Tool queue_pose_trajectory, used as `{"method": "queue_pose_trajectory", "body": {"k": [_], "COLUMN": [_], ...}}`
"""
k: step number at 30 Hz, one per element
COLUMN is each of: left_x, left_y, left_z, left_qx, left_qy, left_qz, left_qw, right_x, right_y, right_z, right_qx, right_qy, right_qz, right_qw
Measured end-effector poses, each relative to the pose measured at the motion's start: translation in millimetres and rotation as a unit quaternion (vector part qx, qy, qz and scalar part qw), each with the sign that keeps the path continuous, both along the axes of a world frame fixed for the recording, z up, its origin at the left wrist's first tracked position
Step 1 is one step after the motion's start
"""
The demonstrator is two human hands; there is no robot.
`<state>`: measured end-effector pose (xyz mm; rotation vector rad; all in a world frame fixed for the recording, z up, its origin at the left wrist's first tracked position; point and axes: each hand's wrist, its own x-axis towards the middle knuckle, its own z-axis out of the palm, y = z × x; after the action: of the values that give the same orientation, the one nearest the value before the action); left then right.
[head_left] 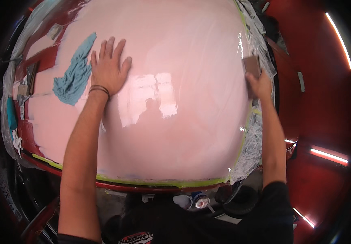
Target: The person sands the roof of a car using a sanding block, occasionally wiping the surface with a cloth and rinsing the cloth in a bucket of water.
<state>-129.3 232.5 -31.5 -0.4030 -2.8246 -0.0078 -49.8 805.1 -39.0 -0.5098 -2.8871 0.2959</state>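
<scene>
A large car panel coated in glossy pale pink (191, 138) stretches out in front of me. My left hand (109, 68) lies flat on its left half with the fingers spread. Just left of that hand, a crumpled blue-grey cloth (76, 73) rests on the coating. At the panel's right edge, my right hand (260, 86) grips a brown sanding block (252, 67), thumb along its near side. The block's underside is hidden.
Green masking tape (171, 183) and plastic sheeting (252, 146) border the panel. Small blocks (54, 31) lie on its red left part. A teal object (11, 114) hangs at the left edge. Tubs (202, 201) stand below the front edge. Red bodywork (317, 122) is at right.
</scene>
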Motion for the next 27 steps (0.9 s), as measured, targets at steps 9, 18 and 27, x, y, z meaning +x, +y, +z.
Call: {"method": "queue_pose_trajectory", "body": {"k": [9,18,27], "left_x": [-1,5,0], "left_y": [-25,-17,-17], "left_z": [-3,-2,-5], "left_qx": [-0.031,-0.015,-0.014], "left_qy": [-0.022,-0.015,-0.016], "left_qz": [0.045,0.028,0.038], "left_qw": [0.998,0.999,0.999], "right_x": [205,122,80], "right_y": [-141,-83,-78], "right_z": [0,-8,-5], "right_qx": [-0.063,-0.037,-0.01], "right_qy": [-0.11,-0.038,-0.051], "right_qz": [0.024,-0.009,0.022], "right_qw": [0.992,0.999,0.998]}}
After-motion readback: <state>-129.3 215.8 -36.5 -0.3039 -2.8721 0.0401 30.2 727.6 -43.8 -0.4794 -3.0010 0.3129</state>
